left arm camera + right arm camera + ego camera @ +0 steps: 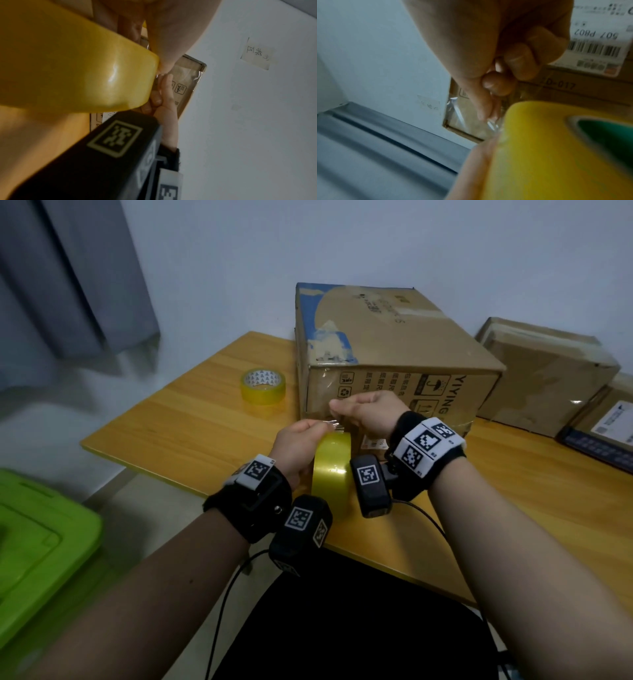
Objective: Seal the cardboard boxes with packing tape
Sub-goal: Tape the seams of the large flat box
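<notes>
Tape roll, big and yellow, stands on edge in my left hand, fingers curled round its side. Just past it my right hand pinches the clear loose end between thumb and finger. Right behind my grip sits the big cardboard box on the wooden table. Further left lies a smaller tape roll.
</notes>
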